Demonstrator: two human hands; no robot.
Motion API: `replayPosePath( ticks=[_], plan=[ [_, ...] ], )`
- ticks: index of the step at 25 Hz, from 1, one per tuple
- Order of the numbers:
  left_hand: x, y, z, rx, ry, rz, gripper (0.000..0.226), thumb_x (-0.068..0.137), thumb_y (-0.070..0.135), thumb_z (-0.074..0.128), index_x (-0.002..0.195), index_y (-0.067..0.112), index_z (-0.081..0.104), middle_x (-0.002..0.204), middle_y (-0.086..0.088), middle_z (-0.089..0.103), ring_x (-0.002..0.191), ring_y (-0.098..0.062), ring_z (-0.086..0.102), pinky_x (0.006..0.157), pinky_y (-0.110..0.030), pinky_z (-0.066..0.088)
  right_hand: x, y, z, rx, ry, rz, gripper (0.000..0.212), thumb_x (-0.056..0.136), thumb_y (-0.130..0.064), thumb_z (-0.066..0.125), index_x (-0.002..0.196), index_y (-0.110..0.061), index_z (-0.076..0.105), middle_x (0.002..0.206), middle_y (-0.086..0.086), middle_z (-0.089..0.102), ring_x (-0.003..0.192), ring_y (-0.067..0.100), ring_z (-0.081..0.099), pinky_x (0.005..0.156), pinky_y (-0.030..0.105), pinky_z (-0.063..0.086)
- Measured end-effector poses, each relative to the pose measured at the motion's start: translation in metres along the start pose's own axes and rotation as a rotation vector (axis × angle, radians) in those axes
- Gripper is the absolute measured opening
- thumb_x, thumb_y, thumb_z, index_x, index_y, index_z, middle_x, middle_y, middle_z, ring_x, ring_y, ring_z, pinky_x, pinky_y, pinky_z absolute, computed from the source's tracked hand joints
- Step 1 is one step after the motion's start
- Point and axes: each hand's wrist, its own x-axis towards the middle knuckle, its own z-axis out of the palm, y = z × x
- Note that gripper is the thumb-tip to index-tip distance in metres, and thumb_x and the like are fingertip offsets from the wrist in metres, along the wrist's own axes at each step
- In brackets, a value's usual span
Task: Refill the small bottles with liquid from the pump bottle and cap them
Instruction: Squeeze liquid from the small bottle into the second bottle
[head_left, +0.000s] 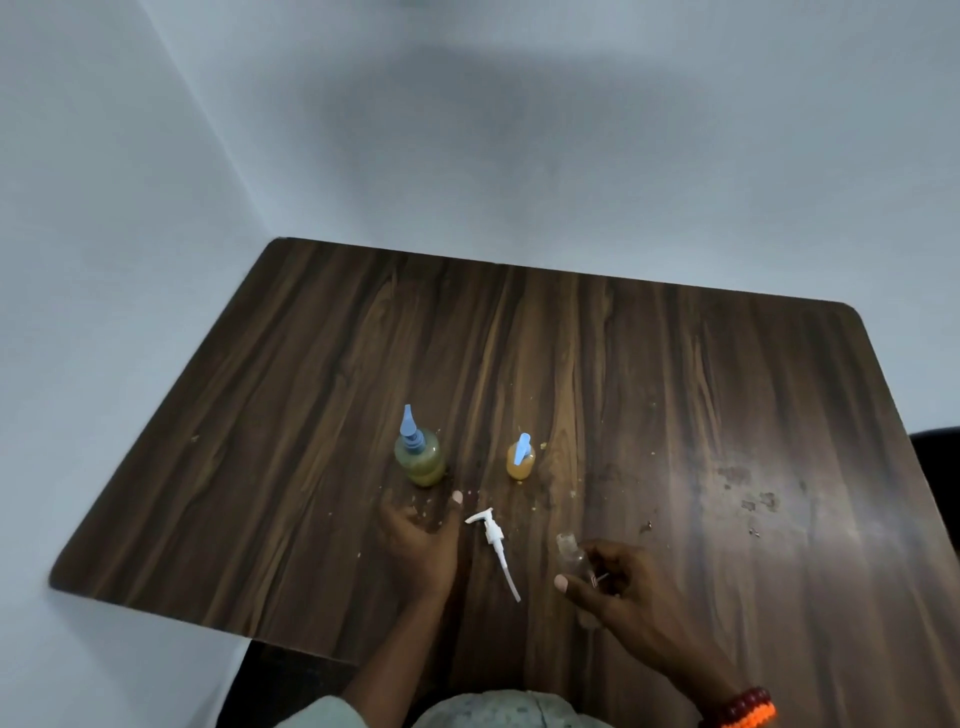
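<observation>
A dark wood-grain desk (649, 374) with rounded corners fills the lower half of the head view, set against pale walls. Two bottles stand upright near its middle. The larger pump bottle (420, 460) is clear, holds a greenish-yellow liquid and carries a light blue pump top with its spout pointing away. To its right, well apart, stands a small bottle (520, 461) filled with orange-yellow liquid and topped by a smaller blue pump. Pale crumbs or droplets speckle the desk around both.

Between the hands lies a loose white pump head (491, 540) on its side, its long dip tube trailing toward the person.

The left hand (421, 540) rests on the desk just in front of the pump bottle, its fingers spread and relaxed, gripping nothing (the thumb tip points up toward the bottle). The right hand (618, 584) has its fingers curled around a small clear bottle (571, 555), which looks empty, uncapped and tilted, its mouth leaning toward the left. A red and orange beaded bracelet (748, 709) circles the right wrist. Smudges mark the desk's right side.
</observation>
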Motion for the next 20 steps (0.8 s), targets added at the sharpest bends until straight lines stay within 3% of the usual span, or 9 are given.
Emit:
replayPosePath(
  ticks=[3, 5, 7, 10, 13, 15, 17, 18, 20],
  plan=[
    [0.026, 0.014, -0.008, 0.075, 0.058, 0.166, 0.123, 0.071, 0.049, 0.098, 0.166, 0.021, 0.025, 0.162, -0.02, 0.041, 0.149, -0.039, 0.046, 0.115, -0.058, 0.048, -0.002, -0.002, 0.012, 0.036, 0.006, 0.037, 0.012, 0.09, -0.029, 0.078, 0.1, -0.022, 0.078, 0.083, 0.003, 0.078, 0.075, 0.014, 0.074, 0.065, 0.025, 0.061],
    [0.039, 0.027, -0.002, 0.086, -0.01, 0.251, 0.129, 0.066, 0.041, 0.103, 0.166, 0.014, 0.027, 0.164, -0.021, 0.04, 0.152, -0.038, 0.043, 0.117, -0.051, 0.042, -0.001, -0.005, 0.018, 0.022, 0.014, 0.038, 0.016, 0.089, -0.03, 0.079, 0.105, -0.026, 0.078, 0.088, 0.004, 0.079, 0.079, 0.017, 0.075, 0.069, 0.028, 0.062],
    [0.054, 0.03, 0.009, 0.056, -0.047, 0.294, 0.109, 0.07, 0.031, 0.102, 0.157, 0.007, 0.041, 0.154, -0.019, 0.055, 0.142, -0.038, 0.056, 0.113, -0.044, 0.047, -0.002, -0.009, 0.021, 0.017, 0.016, 0.044, 0.019, 0.088, -0.031, 0.08, 0.106, -0.032, 0.078, 0.089, 0.0, 0.081, 0.08, 0.013, 0.075, 0.069, 0.026, 0.062],
    [0.077, 0.021, 0.009, -0.029, 0.001, 0.277, 0.07, 0.077, 0.029, 0.097, 0.133, 0.016, 0.057, 0.123, 0.0, 0.068, 0.11, -0.024, 0.071, 0.096, -0.046, 0.06, 0.001, -0.013, 0.027, 0.045, 0.058, 0.06, 0.018, 0.085, -0.034, 0.083, 0.101, -0.039, 0.076, 0.089, -0.005, 0.081, 0.077, 0.009, 0.076, 0.068, 0.026, 0.063],
    [0.086, 0.012, 0.01, -0.03, -0.066, 0.302, 0.062, 0.085, 0.025, 0.091, 0.136, 0.018, 0.057, 0.118, 0.006, 0.065, 0.099, -0.012, 0.067, 0.092, -0.038, 0.059, -0.002, -0.015, 0.033, 0.083, 0.123, 0.049, 0.019, 0.082, -0.03, 0.086, 0.099, -0.035, 0.079, 0.086, -0.003, 0.081, 0.072, 0.008, 0.075, 0.066, 0.028, 0.061],
    [0.091, 0.015, 0.008, -0.071, -0.13, 0.285, 0.061, 0.09, 0.02, 0.086, 0.141, 0.014, 0.055, 0.124, -0.001, 0.067, 0.11, -0.022, 0.071, 0.094, -0.03, 0.054, -0.002, -0.019, 0.038, 0.109, 0.125, 0.04, 0.017, 0.08, -0.031, 0.086, 0.095, -0.037, 0.079, 0.088, -0.003, 0.081, 0.072, 0.008, 0.075, 0.064, 0.025, 0.06],
    [0.1, 0.024, -0.001, -0.124, -0.137, 0.264, 0.062, 0.087, 0.02, 0.089, 0.141, 0.012, 0.059, 0.13, -0.006, 0.071, 0.12, -0.027, 0.07, 0.1, -0.032, 0.051, -0.001, -0.024, 0.042, 0.124, 0.118, 0.009, 0.019, 0.08, -0.036, 0.084, 0.097, -0.041, 0.079, 0.088, -0.001, 0.08, 0.075, 0.01, 0.076, 0.064, 0.024, 0.059],
    [0.101, 0.029, -0.009, -0.149, -0.15, 0.244, 0.062, 0.082, 0.027, 0.093, 0.136, 0.014, 0.064, 0.128, -0.004, 0.074, 0.117, -0.023, 0.072, 0.101, -0.036, 0.053, 0.0, -0.027, 0.044, 0.135, 0.118, -0.011, 0.021, 0.08, -0.039, 0.083, 0.1, -0.043, 0.078, 0.089, -0.001, 0.08, 0.076, 0.011, 0.077, 0.065, 0.025, 0.06],
    [0.097, 0.038, -0.031, -0.231, -0.237, 0.161, 0.058, 0.067, 0.051, 0.096, 0.114, 0.022, 0.075, 0.103, 0.005, 0.082, 0.096, -0.013, 0.078, 0.095, -0.046, 0.063, -0.001, -0.034, 0.047, 0.182, 0.134, -0.046, 0.024, 0.079, -0.043, 0.081, 0.102, -0.045, 0.078, 0.09, 0.001, 0.081, 0.078, 0.015, 0.078, 0.067, 0.029, 0.062]
  ],
)
